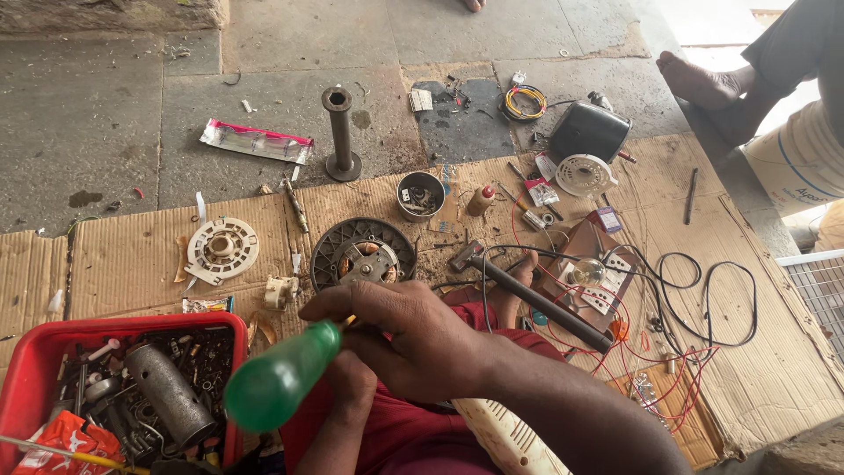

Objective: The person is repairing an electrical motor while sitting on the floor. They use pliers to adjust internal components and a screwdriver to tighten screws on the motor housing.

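stone floor and flattened cardboard [132, 264] fill the view, littered with parts and wires.

at 8 o'clock a red bin [35, 356] holds a grey metal cylinder [167, 396], screws, small dark parts and a red packet [66, 440] in its near corner. at 12 o'clock, past the hands, a small round tin [420, 195] holds bits of hardware. just left of it and nearer lies a dark round motor housing [362, 253] with copper showing inside; a white round plate [221, 249] lies at 10 o'clock, and a black upright tube [339, 132] stands on the stone beyond.

the right hand [413, 339], at centre, is closed around a screwdriver [281, 378] with a green translucent handle; fingers wrap the neck where a bit of yellow shows, and the handle sticks out toward 8 o'clock. the shaft is hidden. the left hand [352, 387] sits under the right, mostly covered, so whether it is closed on anything cannot be told.

at 3 o'clock a hammer [527, 295] lies across red and black wires [694, 299], beside a bulb [587, 271] on a board. another person's bare foot [703, 84] rests at 1 o'clock.
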